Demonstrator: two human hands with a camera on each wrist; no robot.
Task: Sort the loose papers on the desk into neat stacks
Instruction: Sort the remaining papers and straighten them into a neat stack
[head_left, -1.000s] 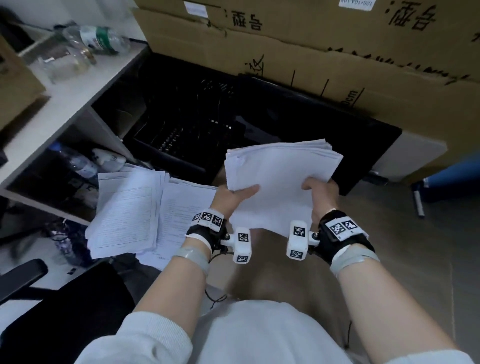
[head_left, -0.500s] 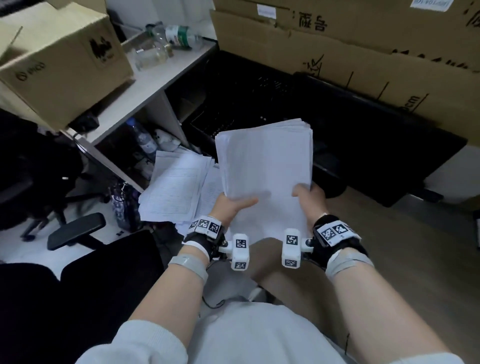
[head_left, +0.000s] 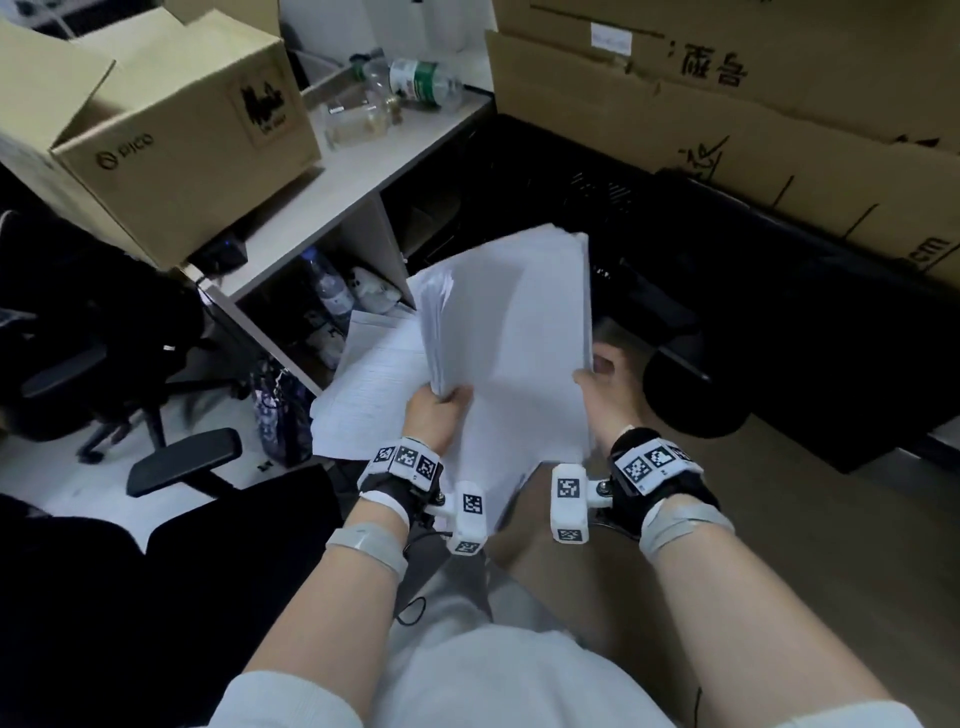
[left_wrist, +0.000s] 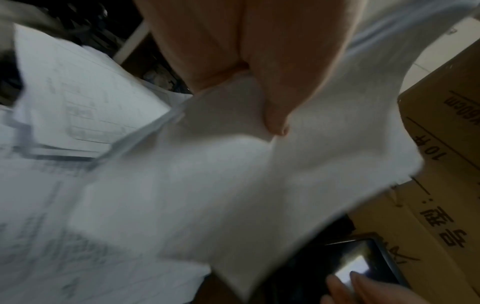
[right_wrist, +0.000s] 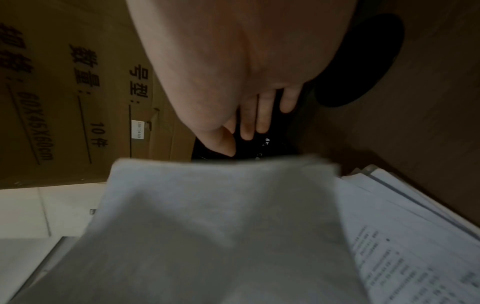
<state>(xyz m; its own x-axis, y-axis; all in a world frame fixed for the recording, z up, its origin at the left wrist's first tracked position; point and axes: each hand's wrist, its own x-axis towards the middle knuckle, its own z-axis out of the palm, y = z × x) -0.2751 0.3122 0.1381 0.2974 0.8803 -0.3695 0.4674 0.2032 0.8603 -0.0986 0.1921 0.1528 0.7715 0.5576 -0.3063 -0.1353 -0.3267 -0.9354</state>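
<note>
My left hand (head_left: 441, 410) grips a thick stack of blank white paper (head_left: 519, 338) at its lower left corner, the thumb (left_wrist: 275, 115) lying on top. The stack stands tilted, long side running away from me, its left edges fanned a little. My right hand (head_left: 602, 379) sits at the stack's right edge with straight fingers (right_wrist: 249, 123), apart from the paper (right_wrist: 221, 226). Loose printed sheets (head_left: 374, 384) lie spread under and left of the stack, on the desk's left corner, and show in the left wrist view (left_wrist: 64, 98) and the right wrist view (right_wrist: 415, 236).
Large cardboard boxes (head_left: 753, 104) stand behind a black crate (head_left: 545, 187). A side shelf (head_left: 322, 208) holds a smaller open box (head_left: 182, 140) and plastic bottles (head_left: 415, 85). A black chair armrest (head_left: 182, 462) is at the lower left. Brown desktop (head_left: 831, 545) stretches right.
The stack has swung from lying wide across both hands to standing lengthwise and shifted left. My right hand has let go of its edge. The left hand keeps its grip.
</note>
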